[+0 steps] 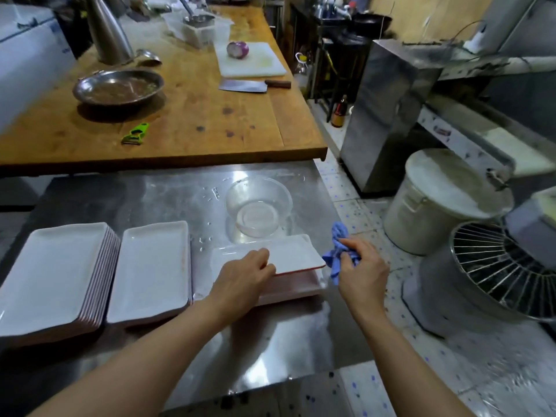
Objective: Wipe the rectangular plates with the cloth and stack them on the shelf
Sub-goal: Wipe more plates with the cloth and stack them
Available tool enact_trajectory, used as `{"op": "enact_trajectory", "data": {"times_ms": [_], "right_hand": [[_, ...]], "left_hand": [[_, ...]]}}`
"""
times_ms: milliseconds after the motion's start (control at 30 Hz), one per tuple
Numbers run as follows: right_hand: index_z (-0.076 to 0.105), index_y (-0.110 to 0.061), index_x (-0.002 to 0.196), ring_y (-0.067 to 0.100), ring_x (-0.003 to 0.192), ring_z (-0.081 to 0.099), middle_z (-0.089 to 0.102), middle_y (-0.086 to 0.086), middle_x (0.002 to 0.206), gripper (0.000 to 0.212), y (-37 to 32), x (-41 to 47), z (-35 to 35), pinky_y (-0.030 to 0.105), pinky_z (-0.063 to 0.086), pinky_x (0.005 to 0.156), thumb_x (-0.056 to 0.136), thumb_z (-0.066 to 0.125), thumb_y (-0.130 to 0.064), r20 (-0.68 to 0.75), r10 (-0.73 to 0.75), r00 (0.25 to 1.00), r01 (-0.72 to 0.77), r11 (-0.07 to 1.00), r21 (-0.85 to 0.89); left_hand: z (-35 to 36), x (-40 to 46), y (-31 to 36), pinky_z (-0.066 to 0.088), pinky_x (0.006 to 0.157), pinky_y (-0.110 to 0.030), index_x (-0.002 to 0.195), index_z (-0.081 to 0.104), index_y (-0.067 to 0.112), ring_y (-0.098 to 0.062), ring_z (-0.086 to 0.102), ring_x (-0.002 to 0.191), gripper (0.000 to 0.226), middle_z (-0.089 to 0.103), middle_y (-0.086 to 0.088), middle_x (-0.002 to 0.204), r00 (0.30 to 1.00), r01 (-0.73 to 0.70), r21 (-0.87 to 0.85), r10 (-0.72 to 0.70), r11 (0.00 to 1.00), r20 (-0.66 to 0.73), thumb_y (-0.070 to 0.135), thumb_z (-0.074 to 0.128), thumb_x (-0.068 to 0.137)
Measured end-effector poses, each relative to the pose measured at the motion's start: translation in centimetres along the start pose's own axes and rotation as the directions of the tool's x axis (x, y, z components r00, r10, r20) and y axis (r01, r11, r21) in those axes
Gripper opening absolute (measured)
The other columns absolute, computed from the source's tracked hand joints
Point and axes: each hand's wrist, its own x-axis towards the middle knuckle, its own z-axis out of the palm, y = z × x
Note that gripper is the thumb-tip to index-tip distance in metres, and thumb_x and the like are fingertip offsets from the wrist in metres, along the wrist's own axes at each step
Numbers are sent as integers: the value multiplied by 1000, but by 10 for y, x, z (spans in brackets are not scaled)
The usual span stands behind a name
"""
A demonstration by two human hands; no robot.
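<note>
Along the left edge of the steel shelf sits the tall stack of plates, white faces up with reddish rims showing down its side. Just to its right is a shorter pile, close beside the first; I cannot tell whether they touch.

Next comes the plate I am working on, lying tilted across a low pile near the shelf's right edge, in front of the clear bowl. My left hand rests on its near long side, fingers curled over the rim and gripping it. These plates look stiff and glazed, probably ceramic or melamine, so I expect no flex (and a wet glaze slides easily: water droplets lie on the steel around them). I would hold by the raised rim on a long side, thumb on top, rather than pinching a corner, since a corner knock on steel is where I would expect chipping.

Furthest right, my right hand has its fingers bunched tight around the blue cloth, just off the plate's right end. The cloth is soft and crumpled, easy to press flat into the plate's well.
</note>
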Motion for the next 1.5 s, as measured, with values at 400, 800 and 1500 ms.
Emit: {"op": "enact_trajectory", "data": {"times_ms": [400,800,1500], "right_hand": [[70,-4,97,15,93,57,60,-2,98,23,19,-1,6,26,45,91,82,58,8,94,104,990,-108,993,43],[70,-8,99,14,96,59,60,-4,101,24,13,-1,8,26,46,92,85,56,5,123,138,983,-148,987,68],[70,-11,97,6,86,56,62,-6,96,26,-87,-62,122,-6,33,73,82,56,6,393,-69,917,-20,975,219]], "left_hand": [[37,-9,8,31,34,-22,66,64,16,-19,59,60,15,57,1,66,1000,27,-139,-28,990,-1,11,78,66],[62,-14,9,34,48,-29,78,62,16,-20,56,80,12,54,0,79,983,157,-220,-131,963,129,26,65,84],[7,-114,-119,32,104,-36,139,34,7,-29,39,126,61,42,-15,137,435,871,-382,-848,310,304,27,61,88]]}}
